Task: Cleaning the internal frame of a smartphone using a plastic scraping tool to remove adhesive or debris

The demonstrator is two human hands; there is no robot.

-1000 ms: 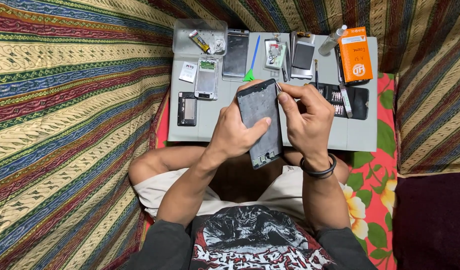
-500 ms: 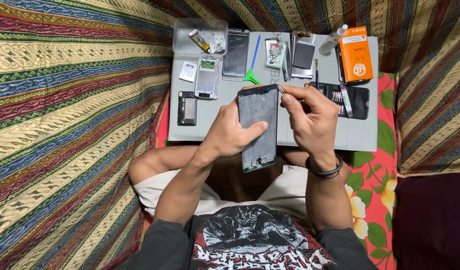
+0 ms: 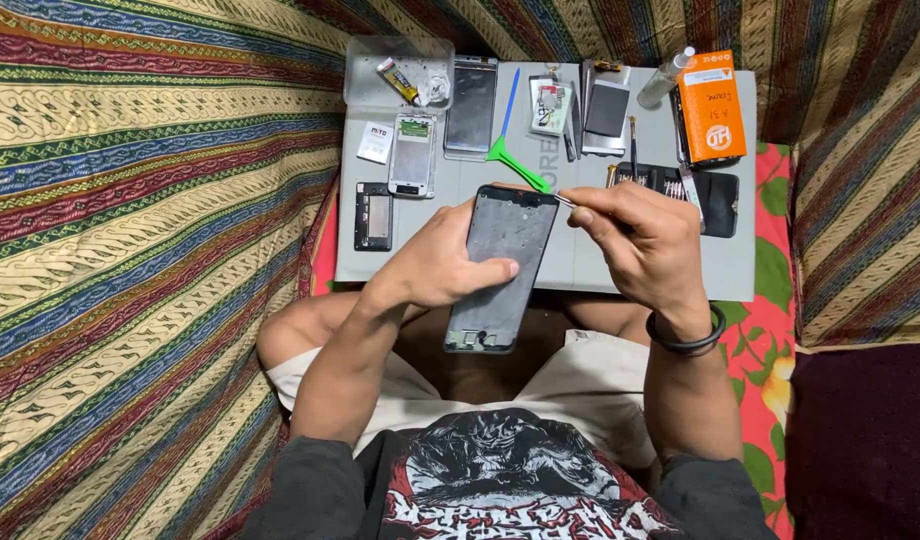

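My left hand grips a dark phone frame from its left side, thumb across the front, holding it above my lap. My right hand pinches thin metal tweezers whose tip touches the frame's top right corner. A black band sits on my right wrist. Behind the hands lies a grey work mat with phone parts.
On the mat lie a green and blue pry tool, an orange box, a clear tray, a screen panel, a white phone frame, a small black part and a black tool case. Striped cloth surrounds it.
My right hand has drawn back to the right of the frame and now works at its top right corner with the tweezers. The frame has tilted slightly.
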